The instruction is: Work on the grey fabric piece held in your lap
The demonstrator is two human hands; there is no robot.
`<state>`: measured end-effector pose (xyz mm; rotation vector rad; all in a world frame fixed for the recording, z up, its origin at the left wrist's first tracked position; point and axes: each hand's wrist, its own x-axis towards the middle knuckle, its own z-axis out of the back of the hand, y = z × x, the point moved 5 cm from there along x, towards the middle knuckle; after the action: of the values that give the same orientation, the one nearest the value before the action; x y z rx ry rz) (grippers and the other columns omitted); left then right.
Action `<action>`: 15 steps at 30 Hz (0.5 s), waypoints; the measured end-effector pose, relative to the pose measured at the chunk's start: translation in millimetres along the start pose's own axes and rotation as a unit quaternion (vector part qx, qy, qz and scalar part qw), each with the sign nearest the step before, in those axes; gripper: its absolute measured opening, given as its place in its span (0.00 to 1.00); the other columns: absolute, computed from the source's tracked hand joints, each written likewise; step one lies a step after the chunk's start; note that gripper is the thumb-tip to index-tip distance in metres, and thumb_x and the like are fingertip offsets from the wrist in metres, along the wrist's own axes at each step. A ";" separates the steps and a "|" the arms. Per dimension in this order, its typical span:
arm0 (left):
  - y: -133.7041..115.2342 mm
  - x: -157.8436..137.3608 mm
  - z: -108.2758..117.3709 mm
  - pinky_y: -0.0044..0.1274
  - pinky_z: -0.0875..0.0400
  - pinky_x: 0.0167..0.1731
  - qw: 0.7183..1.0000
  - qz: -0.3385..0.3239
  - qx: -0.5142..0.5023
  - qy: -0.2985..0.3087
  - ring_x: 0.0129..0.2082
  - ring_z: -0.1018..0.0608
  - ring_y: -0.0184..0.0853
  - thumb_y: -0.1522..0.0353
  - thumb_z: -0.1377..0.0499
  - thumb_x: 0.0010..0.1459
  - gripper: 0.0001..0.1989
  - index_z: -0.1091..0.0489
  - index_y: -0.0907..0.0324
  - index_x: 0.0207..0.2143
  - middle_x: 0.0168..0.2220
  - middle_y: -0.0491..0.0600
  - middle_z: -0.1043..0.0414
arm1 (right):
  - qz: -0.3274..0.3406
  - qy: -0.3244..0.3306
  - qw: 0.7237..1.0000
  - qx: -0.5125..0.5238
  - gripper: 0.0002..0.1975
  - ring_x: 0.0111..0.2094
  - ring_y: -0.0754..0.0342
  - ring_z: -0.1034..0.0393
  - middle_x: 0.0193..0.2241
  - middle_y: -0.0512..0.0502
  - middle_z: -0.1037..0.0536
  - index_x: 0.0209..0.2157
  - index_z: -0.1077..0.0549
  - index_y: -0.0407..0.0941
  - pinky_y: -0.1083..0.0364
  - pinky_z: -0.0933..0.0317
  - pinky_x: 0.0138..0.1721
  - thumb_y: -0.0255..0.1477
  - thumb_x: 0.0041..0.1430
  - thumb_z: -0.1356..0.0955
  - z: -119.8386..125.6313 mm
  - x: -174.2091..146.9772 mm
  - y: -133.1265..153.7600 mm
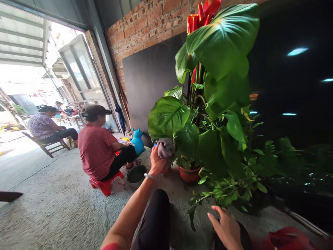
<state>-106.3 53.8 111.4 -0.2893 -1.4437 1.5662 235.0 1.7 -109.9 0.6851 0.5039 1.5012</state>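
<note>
With my left arm stretched forward, my left hand (157,161) is closed on a crumpled greyish-purple cloth (165,148). The cloth is just below a broad green leaf (169,117) of a large potted plant (223,45); whether they touch I cannot tell. The plant's reddish-brown pot (189,175) stands on the concrete floor to the right of that hand. Low at the right, my right hand (225,227) hovers near my knee, fingers apart and holding nothing. Smaller leafy stems (229,194) spread over the floor just beyond it.
A person in a red shirt (97,149) sits on a red stool (106,184) at the left, near a dark round lid-like object (136,173) and a blue animal-shaped toy (137,141). A second person (43,123) sits farther back. A dark panel (153,76) leans against the brick wall (145,26).
</note>
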 end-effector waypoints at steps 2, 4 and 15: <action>-4.9 18.5 -6.2 0.32 0.30 0.50 0.989 -0.059 0.134 -0.008 0.50 0.24 0.45 0.76 0.34 0.48 0.20 0.26 0.63 0.45 0.51 0.57 0.28 | -0.007 0.026 0.991 -0.127 0.14 0.48 0.34 0.23 0.43 0.39 0.15 0.36 0.18 0.52 0.39 0.31 0.44 0.39 0.51 0.33 -5.5 -2.7 -29.8; 7.9 11.0 -19.7 0.30 0.30 0.47 0.977 -0.077 0.195 0.047 0.48 0.24 0.44 0.76 0.34 0.47 0.17 0.25 0.61 0.42 0.48 0.56 0.27 | 0.018 0.047 0.976 -0.212 0.14 0.55 0.33 0.26 0.49 0.40 0.17 0.38 0.18 0.53 0.34 0.32 0.48 0.34 0.51 0.32 -15.4 -9.1 -47.7; -0.2 12.8 -8.4 0.30 0.30 0.48 0.978 -0.107 0.175 0.041 0.48 0.25 0.44 0.74 0.36 0.45 0.21 0.23 0.57 0.45 0.47 0.54 0.26 | 0.087 0.110 0.956 -0.256 0.15 0.63 0.33 0.33 0.54 0.46 0.19 0.39 0.18 0.55 0.32 0.35 0.51 0.32 0.50 0.33 -32.2 -8.3 -47.8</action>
<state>-106.9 68.8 114.6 0.0100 -1.0731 1.5758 247.4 -0.6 -166.7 0.1578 0.2029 1.7928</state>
